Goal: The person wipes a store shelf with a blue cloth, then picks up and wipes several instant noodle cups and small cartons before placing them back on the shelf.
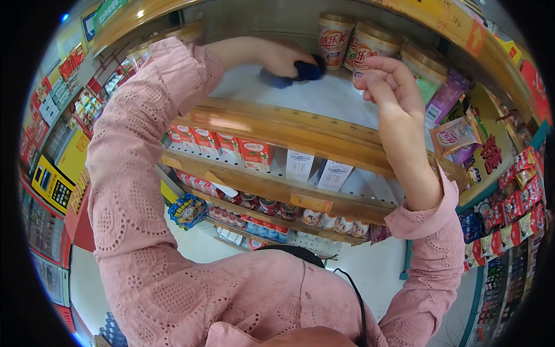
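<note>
My left hand (284, 58) grips a dark blue cloth (308, 70) on the white surface of the upper shelf (247, 86). The cloth and fingers are slightly blurred. To the right, my right hand (396, 93) is raised with its fingers bent, in front of a lidded paper drink cup (376, 41). Part of that cup is hidden by the fingers, and whether they touch it I cannot tell. Another lidded cup (334, 41) stands upright close by, near the cloth. A green-and-white cup (427, 69) with a tan lid is just beyond my right hand.
A wooden shelf edge (277, 126) runs below both hands. Red drink cartons (256, 154) and white milk cartons (300, 165) stand one tier down, with cans (269, 205) lower still. A purple package (446, 97) and an orange pouch (455, 134) sit at the right end.
</note>
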`<state>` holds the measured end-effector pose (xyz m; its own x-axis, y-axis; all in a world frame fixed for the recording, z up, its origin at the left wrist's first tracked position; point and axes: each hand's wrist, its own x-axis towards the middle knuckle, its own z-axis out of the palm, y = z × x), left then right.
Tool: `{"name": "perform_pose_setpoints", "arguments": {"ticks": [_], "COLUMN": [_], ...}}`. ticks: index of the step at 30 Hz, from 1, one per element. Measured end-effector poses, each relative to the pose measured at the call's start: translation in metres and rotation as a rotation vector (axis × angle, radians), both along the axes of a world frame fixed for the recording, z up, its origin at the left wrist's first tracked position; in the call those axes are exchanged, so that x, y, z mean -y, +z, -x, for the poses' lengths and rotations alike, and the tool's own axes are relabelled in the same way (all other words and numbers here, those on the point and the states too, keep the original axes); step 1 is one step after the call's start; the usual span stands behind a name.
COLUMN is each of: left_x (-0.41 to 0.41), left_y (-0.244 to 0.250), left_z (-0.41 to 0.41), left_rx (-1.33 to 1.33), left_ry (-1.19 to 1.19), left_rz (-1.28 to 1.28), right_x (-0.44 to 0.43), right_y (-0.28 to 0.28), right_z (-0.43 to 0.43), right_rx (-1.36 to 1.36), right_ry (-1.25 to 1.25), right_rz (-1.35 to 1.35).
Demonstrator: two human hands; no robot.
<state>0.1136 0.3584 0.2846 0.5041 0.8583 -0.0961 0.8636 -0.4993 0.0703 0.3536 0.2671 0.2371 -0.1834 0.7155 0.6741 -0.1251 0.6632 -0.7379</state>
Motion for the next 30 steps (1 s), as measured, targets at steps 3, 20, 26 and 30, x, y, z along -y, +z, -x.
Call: {"name": "perform_pose_setpoints", "arguments": {"ticks": [3,20,26,30], "left_x": [0.008,0.05,-0.043,-0.069], "left_y": [-0.008,0.011,0.04,0.041], "left_z": [-0.017,-0.046,-0.005,-0.04], "left_rx": [0.055,0.463,0.663,0.478], "left_ry": [-0.225,-0.311,0.161,0.298], "left_rz": [-0.087,0.394,-0.417,-0.378], "right_x": [-0.001,0.001,-0.001,-0.006], "right_y": [-0.002,0.0,-0.003,-0.007], "right_z": [-0.004,-0.007,0.004,0.001], "right_rx": [-0.005,-0.038,-0.035,-0.027], "right_ry": [-0.024,-0.006,0.014,-0.056], "right_rz": [-0.049,-0.011,0.005,-0.04]}}
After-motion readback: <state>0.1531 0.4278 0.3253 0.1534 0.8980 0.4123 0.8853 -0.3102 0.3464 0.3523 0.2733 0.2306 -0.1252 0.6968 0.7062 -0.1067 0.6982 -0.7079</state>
